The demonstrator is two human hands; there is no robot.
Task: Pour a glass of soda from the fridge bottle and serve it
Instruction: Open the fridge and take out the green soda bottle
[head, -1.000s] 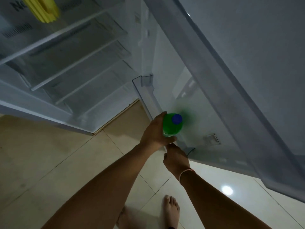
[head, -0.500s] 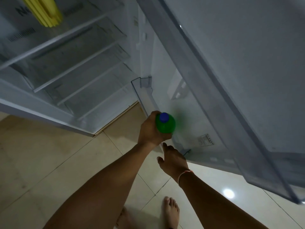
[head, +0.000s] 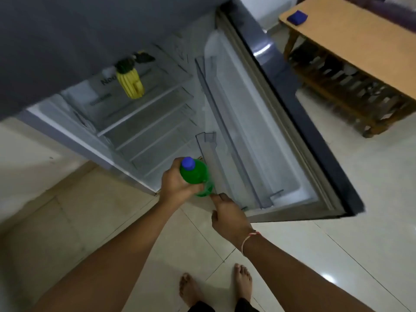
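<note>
Head view: left hand (head: 177, 184) wraps the green soda bottle (head: 198, 176); right hand (head: 228, 218) hangs loosely curled, empty, just below it.

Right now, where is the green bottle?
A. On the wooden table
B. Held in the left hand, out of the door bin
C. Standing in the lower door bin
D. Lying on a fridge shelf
B: the left hand is wrapped around the bottle, which sits in front of the door bin, cap still on; the right hand is just beside it.
</note>
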